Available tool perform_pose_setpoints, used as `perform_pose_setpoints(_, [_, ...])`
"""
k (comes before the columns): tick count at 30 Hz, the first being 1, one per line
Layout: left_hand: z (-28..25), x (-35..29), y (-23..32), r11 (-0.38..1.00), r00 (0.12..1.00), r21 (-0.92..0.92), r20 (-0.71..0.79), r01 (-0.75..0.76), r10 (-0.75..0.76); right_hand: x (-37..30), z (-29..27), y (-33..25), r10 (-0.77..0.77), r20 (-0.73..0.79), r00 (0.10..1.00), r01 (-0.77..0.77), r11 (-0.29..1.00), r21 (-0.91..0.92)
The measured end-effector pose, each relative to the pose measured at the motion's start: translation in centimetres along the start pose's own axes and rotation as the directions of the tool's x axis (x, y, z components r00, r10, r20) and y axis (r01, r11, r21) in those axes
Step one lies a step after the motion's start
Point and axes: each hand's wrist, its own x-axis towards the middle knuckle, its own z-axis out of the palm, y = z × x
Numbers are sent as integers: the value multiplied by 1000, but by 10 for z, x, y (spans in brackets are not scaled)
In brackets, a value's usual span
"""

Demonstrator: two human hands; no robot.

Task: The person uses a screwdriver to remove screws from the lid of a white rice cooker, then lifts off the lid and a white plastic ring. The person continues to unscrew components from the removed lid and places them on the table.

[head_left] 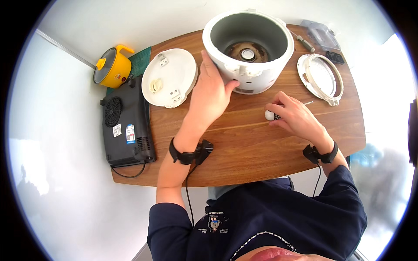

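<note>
A white rice cooker body without its lid stands upright at the far middle of the table. Inside its grey well, a round metal piece sits in the centre of a brown-stained bottom. My left hand grips the cooker's left side, with the thumb on its front and the fingers along the wall. To the right and nearer, my right hand is closed around a screwdriver with a white and black handle end. Its thin shaft sticks out past the back of the hand, pointing right, apart from the cooker.
A white lid lies left of the cooker. Beyond it are a black induction cooker and a yellow pot on a green mat. White ring parts, a grey-handled tool and a clear plastic piece lie right.
</note>
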Motion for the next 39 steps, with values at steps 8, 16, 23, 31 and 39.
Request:
perform_pose_setpoints(8, [22, -1, 6, 985, 996, -172, 87, 11, 4, 22, 3, -31, -351, 61, 934, 341, 931, 131])
perform_pose_setpoints(16, [13, 6, -6, 967, 990, -235, 76, -102, 123, 54, -16, -60, -483, -26, 875, 465, 825, 323])
perform_pose_setpoints(23, [-18, 0, -41, 849, 986, 503, -50, 162, -158, 104, -11, -64, -513, -487, 707, 707, 529, 470])
perform_pose_setpoints(31, [-5, 3, -62, 768, 927, 568, 23, 297, -375, 160, 14, -61, 175, -541, 823, 469, 328, 820])
perform_pose_setpoints(39, [8, -2, -75, 788, 984, 613, 103, 53, -146, 182, 39, -26, 234, -555, 798, 420, 444, 791])
